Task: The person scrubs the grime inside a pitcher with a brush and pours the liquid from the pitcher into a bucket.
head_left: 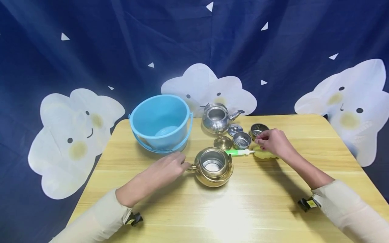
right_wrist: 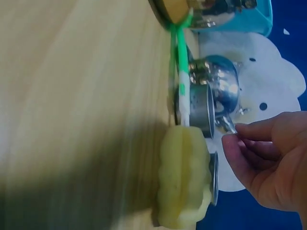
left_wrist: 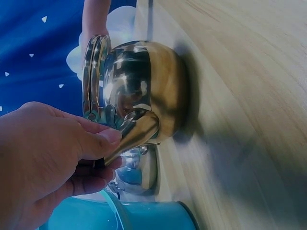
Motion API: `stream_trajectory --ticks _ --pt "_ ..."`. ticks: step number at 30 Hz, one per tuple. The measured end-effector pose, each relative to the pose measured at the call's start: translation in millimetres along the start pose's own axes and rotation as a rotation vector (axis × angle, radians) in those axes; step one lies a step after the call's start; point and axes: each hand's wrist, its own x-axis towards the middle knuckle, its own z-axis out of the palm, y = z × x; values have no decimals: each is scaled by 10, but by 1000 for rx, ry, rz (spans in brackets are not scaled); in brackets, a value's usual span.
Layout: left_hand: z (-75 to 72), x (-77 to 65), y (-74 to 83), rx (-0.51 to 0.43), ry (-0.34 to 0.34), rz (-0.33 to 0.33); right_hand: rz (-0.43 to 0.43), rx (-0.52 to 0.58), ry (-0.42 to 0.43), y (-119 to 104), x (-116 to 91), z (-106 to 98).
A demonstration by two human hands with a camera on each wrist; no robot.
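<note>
My left hand (head_left: 165, 168) pinches the spout (left_wrist: 136, 132) of a gold teapot (left_wrist: 168, 86), thumb on one side and fingers on the other. The teapot stands lidless on the table, its handle folded down by the rim. My right hand (head_left: 275, 143) hovers above a sponge brush with a scalloped yellow head (right_wrist: 184, 177) and a green-and-white handle (right_wrist: 182, 72). Its fingers are loosely bent with nothing between them. Just past those fingertips sits a perforated strainer (head_left: 258, 129). A second silver strainer (head_left: 242, 139) is beside it, near a gold lid (head_left: 223, 142).
A light-blue bucket (head_left: 161, 118) with a hanging handle stands at the back left of the wooden table (head_left: 258, 206). A silver teapot (head_left: 214, 118) without its lid is at the back middle, a silver lid (head_left: 235, 129) near it. A dark-blue cloud-print curtain (head_left: 194, 37) hangs behind.
</note>
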Motion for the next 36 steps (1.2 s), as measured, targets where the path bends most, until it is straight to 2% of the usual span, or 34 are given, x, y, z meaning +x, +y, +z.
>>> stream_trajectory --ticks 6,17,21,24,28,32,36 --pt "2 -10 -9 4 -4 0 24 57 -43 -15 -75 101" --pt "23 -15 0 3 6 5 -13 102 -110 -23 -159 414" --pt "27 -15 1 7 17 9 36 159 -161 -36 -214 497" --pt "27 -13 1 8 18 9 123 293 -239 -37 -254 535" --pt "21 -12 2 6 16 9 271 572 -311 -17 -292 578" --pt "11 -17 1 5 18 11 363 811 -311 13 -319 617" --pt "2 -12 1 7 17 11 436 977 -281 13 -334 642"
